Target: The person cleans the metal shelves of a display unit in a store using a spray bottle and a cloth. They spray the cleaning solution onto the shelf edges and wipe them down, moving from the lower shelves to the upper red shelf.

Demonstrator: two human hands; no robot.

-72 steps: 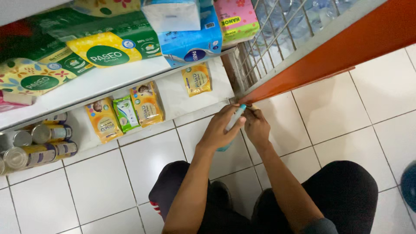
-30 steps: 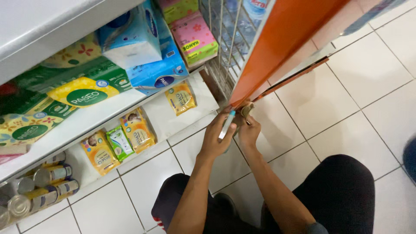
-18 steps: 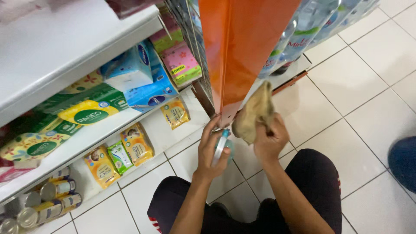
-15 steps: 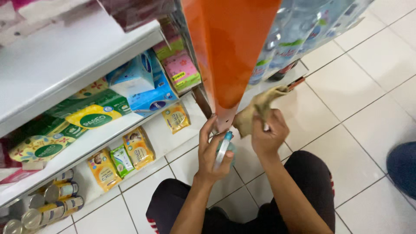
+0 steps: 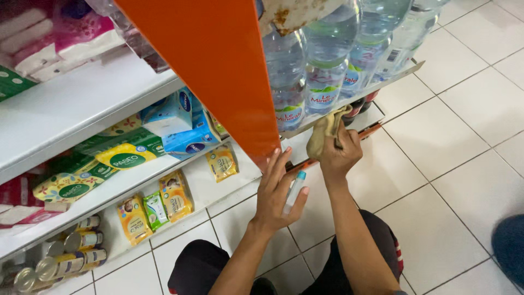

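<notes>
Wiping the shelf edge beside the orange panel

Right hand fingers clench a tan cloth against the white shelf edge; left hand fingers pinch a small spray bottle. A hard swipe could likely topple the water bottles above.

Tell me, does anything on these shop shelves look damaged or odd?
Yes: the pale panel above the water bottles has brown, rust-like patches with flaking paint. The right hand presses a tan cloth to the shelf edge below.
</notes>
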